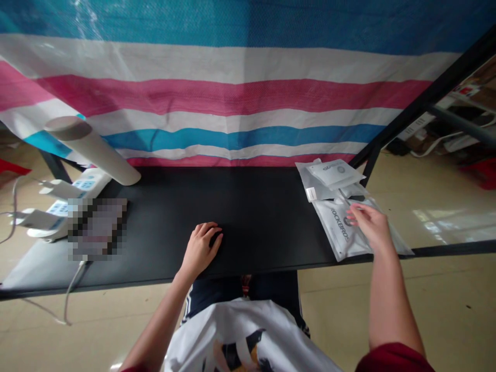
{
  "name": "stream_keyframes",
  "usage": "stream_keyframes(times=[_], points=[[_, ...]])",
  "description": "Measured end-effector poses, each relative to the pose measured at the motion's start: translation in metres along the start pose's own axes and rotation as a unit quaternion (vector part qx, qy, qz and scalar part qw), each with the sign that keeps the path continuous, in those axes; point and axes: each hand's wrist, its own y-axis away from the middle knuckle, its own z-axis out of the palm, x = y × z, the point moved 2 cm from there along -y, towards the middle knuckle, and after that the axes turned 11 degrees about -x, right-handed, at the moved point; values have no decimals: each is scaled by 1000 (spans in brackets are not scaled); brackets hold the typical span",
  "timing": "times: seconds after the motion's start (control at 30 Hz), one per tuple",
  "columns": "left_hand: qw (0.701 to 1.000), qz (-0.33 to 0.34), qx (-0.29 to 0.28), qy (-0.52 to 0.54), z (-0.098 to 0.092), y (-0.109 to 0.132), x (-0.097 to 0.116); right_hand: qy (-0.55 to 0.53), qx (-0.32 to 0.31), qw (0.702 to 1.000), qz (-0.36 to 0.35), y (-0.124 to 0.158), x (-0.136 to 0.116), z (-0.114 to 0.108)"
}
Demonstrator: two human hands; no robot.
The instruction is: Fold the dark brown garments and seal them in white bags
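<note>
A white ROCKBROS pouch (pixel 337 227) lies flat and slantwise beneath the right grip (pixel 368 225), its printed face up. Just beyond the grip, a translucent bag (pixel 310 181) and a smaller white packet (pixel 333 173) overlap its far edge.

Dark capitals reading "ROCKBROS" run slantwise across the white pouch (pixel 341 230) lying on the black desk. The smaller white packet (pixel 335 173) above it bears a short printed word that seems to start "GO", beside a round mark, but it is too small to read fully. The small white label (pixel 311 194) and the blue panels (pixel 84 184) show nothing legible.
</note>
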Motion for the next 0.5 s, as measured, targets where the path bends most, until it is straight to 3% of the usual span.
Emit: stream_keyframes(times=[0.1, 0.2, 0.3, 0.5], points=[[1000, 2, -1, -28, 1, 0, 2, -161, -1, 983, 88, -25, -13, 16], [999, 0, -2, -35, 1, 0, 1, -171, 23, 975, 138, -52, -24, 26], [999, 0, -3, -36, 1, 0, 1, -161, 8, 974, 161, -73, -26, 34], [1000, 0, 3, -19, 0, 2, 1, -232, 11, 972, 36, -90, -42, 48]])
